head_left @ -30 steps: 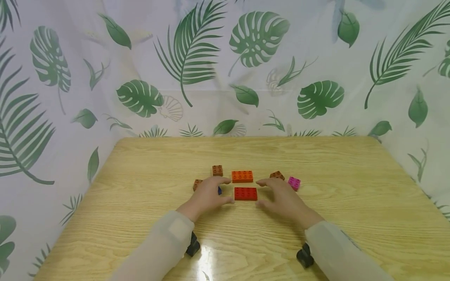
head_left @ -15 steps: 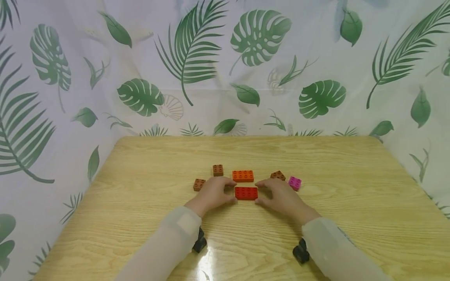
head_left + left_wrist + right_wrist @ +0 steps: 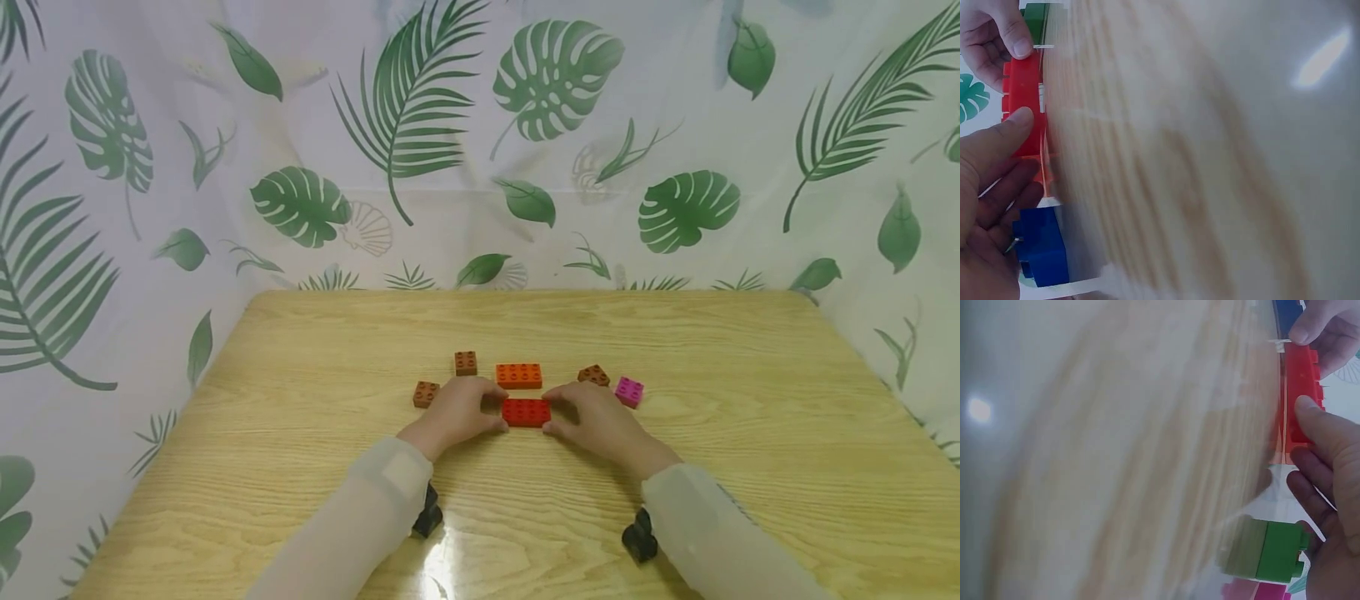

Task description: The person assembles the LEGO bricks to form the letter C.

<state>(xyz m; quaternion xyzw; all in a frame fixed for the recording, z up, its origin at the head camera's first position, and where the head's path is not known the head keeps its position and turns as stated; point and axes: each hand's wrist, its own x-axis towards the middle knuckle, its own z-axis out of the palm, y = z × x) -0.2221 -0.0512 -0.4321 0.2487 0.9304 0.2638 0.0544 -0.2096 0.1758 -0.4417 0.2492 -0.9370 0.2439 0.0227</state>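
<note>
A long red brick (image 3: 527, 412) with studs on top lies on the table between the two hands. My left hand (image 3: 463, 408) pinches its left end with thumb and fingers. At the opposite end my right hand (image 3: 598, 415) grips it the same way. Both wrist views show each thumb pressed on the near side of the red brick (image 3: 1024, 94). Below the left hand's fingers sits a blue brick (image 3: 1043, 247), and a green brick (image 3: 1280, 551) stands near the right hand's fingers. The hands hide these two in the head view.
Just behind the red brick lies an orange brick (image 3: 519, 376). Brown bricks (image 3: 466, 363) lie to the left, with another brown brick (image 3: 594, 376) and a magenta brick (image 3: 629, 392) at right. A leaf-patterned cloth (image 3: 442, 225) hangs behind the wooden table (image 3: 360, 333).
Both hands have closed in from the sides onto the red brick's ends; the left hand moved right, covering the blue brick. The bricks have stayed practically in place.
</note>
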